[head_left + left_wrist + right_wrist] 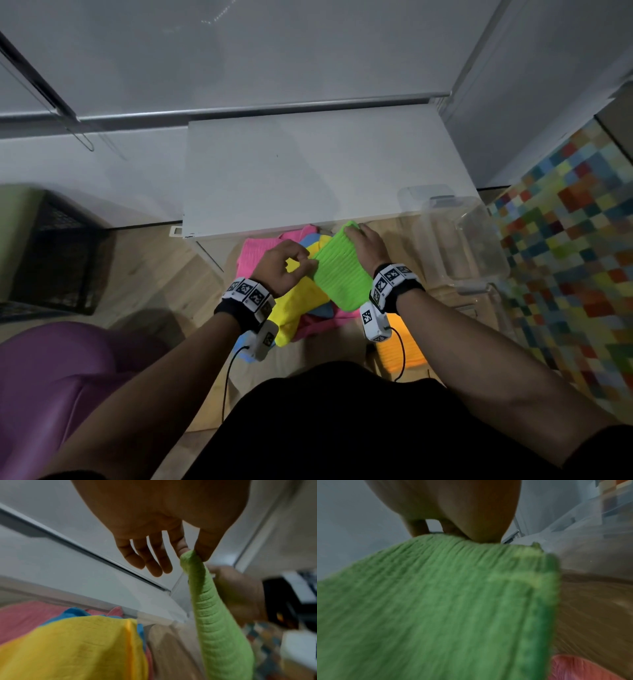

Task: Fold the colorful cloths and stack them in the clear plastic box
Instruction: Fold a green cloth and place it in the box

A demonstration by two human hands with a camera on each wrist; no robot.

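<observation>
Both hands hold a bright green ribbed cloth (339, 270) up in the air above a heap of other cloths on the wooden floor (161, 270). The left hand (286, 263) pinches the cloth's left edge between thumb and forefinger; in the left wrist view the other three fingers (150, 561) hang loose and apart, holding nothing. The right hand (366, 246) grips the far right corner of the cloth, its fingers curled over the top edge; in the right wrist view the thumb (488, 531) presses on the fabric, and the rest of that view is blurred. The cloth looks doubled over, with a layered hem showing along its right side in the right wrist view. Under it lie a yellow cloth (298, 308), a pink cloth (255, 253) on the far left of the heap, and a blue cloth (323, 310) showing between them. An orange cloth (394, 349) lies apart on the floor, near the person, below the right wrist. The clear plastic box (462, 240) stands on the floor just right of the heap, beside the edge of a checked multicolour mat (575, 267). A white cabinet (308, 171) stands just beyond the heap, a black mesh crate (58, 257) is far to the left, and a purple cushioned seat (61, 377) is near left.
</observation>
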